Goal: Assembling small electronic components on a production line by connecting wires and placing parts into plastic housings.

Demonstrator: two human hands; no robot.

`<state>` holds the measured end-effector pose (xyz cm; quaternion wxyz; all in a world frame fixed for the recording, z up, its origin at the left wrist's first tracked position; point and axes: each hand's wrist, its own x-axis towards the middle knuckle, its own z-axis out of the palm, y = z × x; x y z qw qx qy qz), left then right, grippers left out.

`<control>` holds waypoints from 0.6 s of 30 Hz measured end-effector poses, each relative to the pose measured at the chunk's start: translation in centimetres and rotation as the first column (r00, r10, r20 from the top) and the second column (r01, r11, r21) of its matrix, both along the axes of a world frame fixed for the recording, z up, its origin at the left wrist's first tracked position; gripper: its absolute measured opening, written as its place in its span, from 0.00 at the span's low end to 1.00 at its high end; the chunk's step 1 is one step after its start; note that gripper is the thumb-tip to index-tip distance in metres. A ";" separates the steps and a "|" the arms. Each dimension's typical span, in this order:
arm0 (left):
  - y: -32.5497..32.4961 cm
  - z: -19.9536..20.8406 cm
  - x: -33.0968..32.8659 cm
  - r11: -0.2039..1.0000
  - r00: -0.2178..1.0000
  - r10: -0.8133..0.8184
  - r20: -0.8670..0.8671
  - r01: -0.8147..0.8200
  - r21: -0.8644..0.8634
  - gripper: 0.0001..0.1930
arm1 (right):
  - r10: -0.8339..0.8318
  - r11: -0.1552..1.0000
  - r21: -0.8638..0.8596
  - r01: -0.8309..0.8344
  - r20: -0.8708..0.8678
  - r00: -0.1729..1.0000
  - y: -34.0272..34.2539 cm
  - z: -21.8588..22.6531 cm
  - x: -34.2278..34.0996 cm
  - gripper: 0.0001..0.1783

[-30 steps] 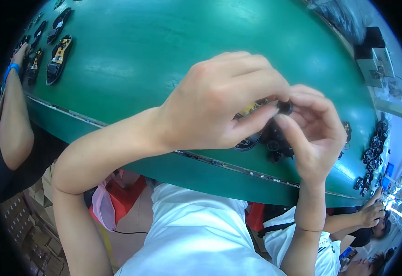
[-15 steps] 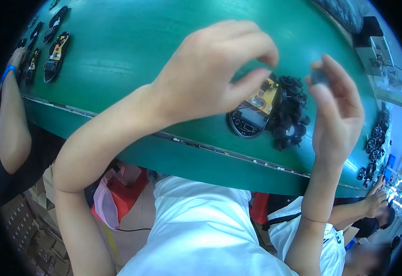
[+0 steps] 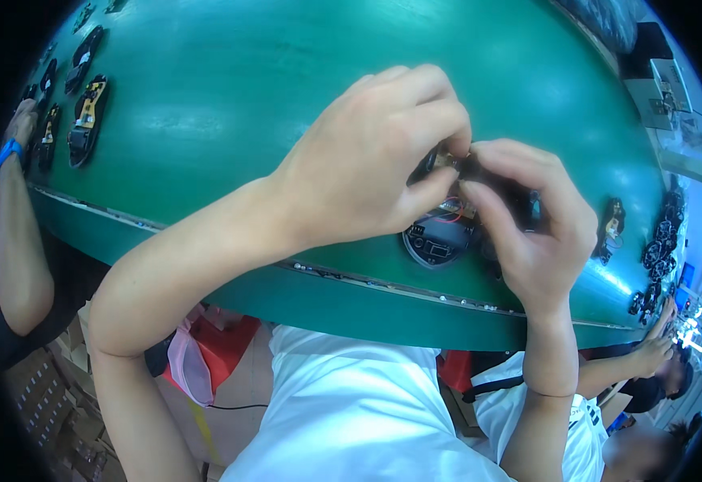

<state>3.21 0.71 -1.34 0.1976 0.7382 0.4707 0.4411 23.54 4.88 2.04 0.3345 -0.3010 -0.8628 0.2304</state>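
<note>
Both of my hands meet over a black device housing (image 3: 438, 241), which lies on the green table with a yellow circuit board and thin red wires inside. My right hand (image 3: 540, 225) is closed in a pinch on a small dark part (image 3: 469, 166); its exact kind cannot be made out. Curled beside it, my left hand (image 3: 375, 153) has thumb and fingertips drawn together at that same spot, and whatever they grip is hidden. Black wheel-like parts (image 3: 491, 253) beside the housing are mostly covered by my right hand.
Several similar black housings (image 3: 87, 120) lie at the far left, near a co-worker's hand (image 3: 22, 124) with a blue wristband. Another housing (image 3: 610, 229) rests right of my hands, and black wheel-like parts (image 3: 663, 241) line the right edge. The green table's (image 3: 206, 161) front edge runs before me.
My right hand has moved left with the small dark part, and my left hand has lowered slightly, so their fingertips now meet over the housing. Another housing now shows at the right.
</note>
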 end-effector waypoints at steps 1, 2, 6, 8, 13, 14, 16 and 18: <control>-0.1 0.0 0.0 1.000 1.000 0.014 0.000 -0.014 0.007 0.10 | 0.005 1.000 0.008 -0.005 -0.017 1.000 0.1 -0.2 0.0 0.13; -0.1 0.0 0.0 1.000 1.000 0.026 0.000 -0.026 0.014 0.10 | 0.010 1.000 0.017 -0.009 -0.034 0.999 0.2 -0.3 0.0 0.13; -0.1 0.0 0.1 0.999 0.999 0.034 -0.010 -0.034 -0.040 0.11 | 0.085 0.996 0.009 -0.086 0.119 0.989 0.0 0.5 0.5 0.16; 0.1 0.0 0.4 0.999 0.999 0.040 -0.011 -0.040 0.013 0.11 | 0.040 0.998 -0.045 -0.036 0.094 0.995 -0.2 0.3 0.6 0.15; 0.1 0.1 0.6 0.999 0.999 0.044 -0.030 -0.044 -0.003 0.11 | 0.041 0.998 0.042 -0.047 0.136 0.990 0.4 0.5 0.4 0.14; 0.1 0.2 0.7 0.999 0.998 0.053 -0.039 -0.054 -0.011 0.11 | 0.052 0.996 0.061 -0.061 0.135 0.989 0.5 0.5 0.4 0.14; 0.2 0.3 0.7 0.999 0.998 0.043 -0.050 -0.044 -0.020 0.11 | 0.072 0.994 0.077 -0.083 0.139 0.988 0.4 0.6 0.6 0.13; 0.3 0.4 0.8 0.999 0.998 0.027 -0.061 -0.029 -0.031 0.12 | 0.073 0.994 0.071 -0.084 0.140 0.987 0.4 0.8 0.8 0.13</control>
